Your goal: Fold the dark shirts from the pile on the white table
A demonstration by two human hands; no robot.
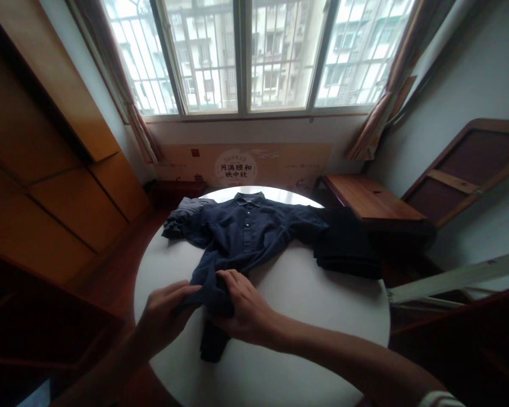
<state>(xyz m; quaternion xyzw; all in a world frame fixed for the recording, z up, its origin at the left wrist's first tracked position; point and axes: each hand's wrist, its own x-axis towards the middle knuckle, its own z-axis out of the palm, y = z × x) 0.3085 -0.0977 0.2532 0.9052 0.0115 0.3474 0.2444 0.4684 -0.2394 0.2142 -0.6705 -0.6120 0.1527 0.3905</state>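
A dark navy button-up shirt lies spread on a round white table, its collar toward the window. Its lower part is bunched toward me and lifted between my hands. My left hand pinches the cloth at the left, fingers closed on the hem. On the other side, my right hand grips a gathered fold, thumb underneath and fingers on top. A dark end of cloth hangs down below my hands onto the table. The fingertips of both hands are partly hidden by the fabric.
Folded black clothes are stacked at the table's right edge. A crumpled grey garment lies at the left, beside the shirt's sleeve. Beyond the table stand a wooden desk on the right and wooden cabinets on the left.
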